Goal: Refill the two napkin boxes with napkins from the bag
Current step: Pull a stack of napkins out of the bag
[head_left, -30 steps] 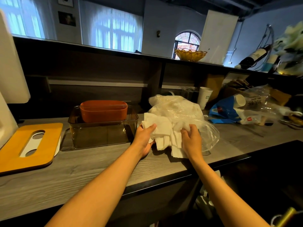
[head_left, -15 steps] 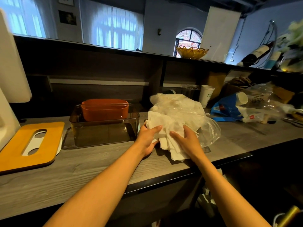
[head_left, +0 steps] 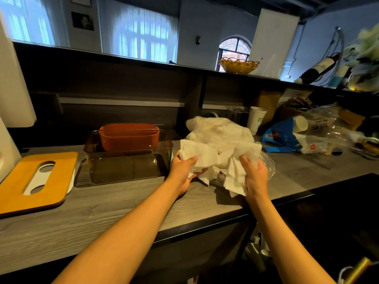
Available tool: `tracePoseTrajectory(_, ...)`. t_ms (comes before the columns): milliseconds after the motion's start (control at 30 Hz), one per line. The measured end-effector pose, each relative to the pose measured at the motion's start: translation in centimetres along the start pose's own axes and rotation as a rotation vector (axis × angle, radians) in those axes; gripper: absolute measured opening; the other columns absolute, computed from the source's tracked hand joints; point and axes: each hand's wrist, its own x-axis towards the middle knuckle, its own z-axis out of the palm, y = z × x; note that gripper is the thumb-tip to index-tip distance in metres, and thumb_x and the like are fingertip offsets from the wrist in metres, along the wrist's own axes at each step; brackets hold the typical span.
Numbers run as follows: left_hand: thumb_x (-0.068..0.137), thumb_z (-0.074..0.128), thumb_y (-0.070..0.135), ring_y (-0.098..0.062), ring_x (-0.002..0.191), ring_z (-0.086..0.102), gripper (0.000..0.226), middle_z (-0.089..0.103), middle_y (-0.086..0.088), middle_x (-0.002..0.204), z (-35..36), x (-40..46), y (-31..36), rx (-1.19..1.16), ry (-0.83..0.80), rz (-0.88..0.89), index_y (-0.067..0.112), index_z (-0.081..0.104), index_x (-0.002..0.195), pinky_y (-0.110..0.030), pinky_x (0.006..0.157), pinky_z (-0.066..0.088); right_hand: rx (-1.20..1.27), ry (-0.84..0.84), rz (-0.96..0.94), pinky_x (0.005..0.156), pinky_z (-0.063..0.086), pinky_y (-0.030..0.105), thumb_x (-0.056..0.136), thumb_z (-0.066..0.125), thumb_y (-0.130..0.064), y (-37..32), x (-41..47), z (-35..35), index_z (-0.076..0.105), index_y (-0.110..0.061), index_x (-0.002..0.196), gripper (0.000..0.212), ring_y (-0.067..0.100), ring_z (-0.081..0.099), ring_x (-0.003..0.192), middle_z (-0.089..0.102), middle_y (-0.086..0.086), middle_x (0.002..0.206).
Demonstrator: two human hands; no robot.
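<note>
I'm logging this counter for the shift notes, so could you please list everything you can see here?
napkins: a bunch, white, held at the bag mouth
plastic bag: one, clear, counter centre
smoked box: one, dark translucent, left of the bag
orange box: one, inside the smoked box
lid: one, yellow with slot, counter left
paper cup: one, white, behind the bag
blue packet: one, right of the bag
basket: one, yellow, upper ledge
left hand: grips napkins
right hand: grips napkins
</note>
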Motion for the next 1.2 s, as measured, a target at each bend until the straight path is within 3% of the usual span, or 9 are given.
tracePoseTrajectory(100,0.094,0.056,-0.004,-0.034,0.113,0.059,0.034,0.059,-0.010,0.123,0.1,-0.1,0.1,0.031,0.002,-0.012,0.019,0.052,0.119,-0.046,0.069,0.059,-0.044,-0.049,-0.082,0.085,0.055,0.043,0.086,0.069,-0.021,-0.3,-0.1,0.4,0.063,-0.014,0.111,0.026,0.030,0.066,0.101,0.068,0.010,0.108)
tracePoseTrajectory(367,0.094,0.058,-0.003,-0.034,0.115,0.058,0.036,0.058,-0.009,0.123,0.0,0.0,0.1,0.028,0.019,-0.010,0.021,0.051,0.119,-0.048,0.073,0.058,-0.241,-0.052,-0.274,0.081,0.056,0.031,0.092,0.065,-0.020,-2.9,-0.2,2.0,0.055,-0.020,0.119,0.029,0.015,0.064,0.101,0.064,-0.005,0.110)
tracePoseTrajectory(567,0.095,0.058,0.000,-0.032,0.109,0.061,0.035,0.060,-0.012,0.122,0.0,0.4,0.1,0.016,0.035,-0.026,0.019,0.049,0.122,-0.052,0.080,0.057,-0.270,-0.191,-0.451,0.068,0.055,0.020,0.093,0.064,-0.020,-8.1,0.7,3.9,0.055,-0.011,0.114,0.025,-0.001,0.064,0.082,0.061,-0.003,0.099)
tracePoseTrajectory(700,0.097,0.057,0.022,-0.035,0.106,0.064,0.035,0.065,-0.016,0.121,-0.2,0.4,0.1,-0.028,0.006,-0.092,0.014,0.052,0.131,-0.054,0.080,0.058,-0.358,-0.410,-0.350,0.065,0.052,0.019,0.093,0.062,-0.016,-9.3,2.1,5.4,0.059,-0.015,0.106,0.014,0.002,0.063,0.077,0.062,0.002,0.093)
tracePoseTrajectory(767,0.099,0.050,0.035,-0.033,0.100,0.066,0.035,0.069,-0.014,0.113,-0.2,0.2,0.3,-0.047,-0.030,-0.101,0.015,0.058,0.127,-0.052,0.082,0.056,-0.436,-0.537,-0.232,0.069,0.055,0.025,0.093,0.062,-0.013,-8.9,2.6,6.4,0.062,-0.017,0.106,0.013,0.011,0.066,0.080,0.065,0.005,0.095)
tracePoseTrajectory(867,0.100,0.042,0.048,-0.033,0.103,0.065,0.045,0.070,-0.014,0.114,-0.4,0.4,0.3,-0.039,-0.092,-0.084,0.018,0.060,0.127,-0.049,0.076,0.057,-0.647,-0.644,-0.168,0.069,0.052,0.027,0.094,0.064,-0.025,-6.9,3.2,8.2,0.065,-0.020,0.098,0.007,0.013,0.064,0.076,0.066,0.004,0.089)
tracePoseTrajectory(967,0.098,0.045,0.050,-0.033,0.113,0.063,0.048,0.068,-0.013,0.124,-0.5,0.3,0.1,0.035,-0.174,-0.079,0.021,0.056,0.134,-0.052,0.083,0.056,-0.733,-0.534,-0.181,0.064,0.045,0.026,0.095,0.062,-0.033,-4.1,4.0,9.1,0.064,-0.016,0.094,0.018,0.017,0.057,0.074,0.062,0.005,0.085)
tracePoseTrajectory(1100,0.087,0.072,0.029,-0.035,0.111,0.066,0.059,0.064,-0.017,0.126,-0.2,0.0,-0.1,0.087,-0.220,-0.110,0.013,0.046,0.137,-0.052,0.082,0.059,-0.484,-0.414,-0.162,0.062,0.041,0.030,0.098,0.058,-0.026,-2.1,4.2,9.3,0.064,-0.008,0.092,0.020,0.021,0.053,0.072,0.059,0.011,0.081)
tracePoseTrajectory(1200,0.090,0.068,0.010,-0.031,0.100,0.070,0.037,0.072,-0.013,0.110,-0.2,-0.1,-0.2,0.105,-0.244,-0.093,0.011,0.052,0.124,-0.048,0.081,0.060,-0.386,-0.263,-0.213,0.059,0.042,0.025,0.098,0.057,-0.024,-1.7,3.9,9.4,0.062,0.000,0.097,0.024,0.013,0.053,0.067,0.058,0.009,0.079)
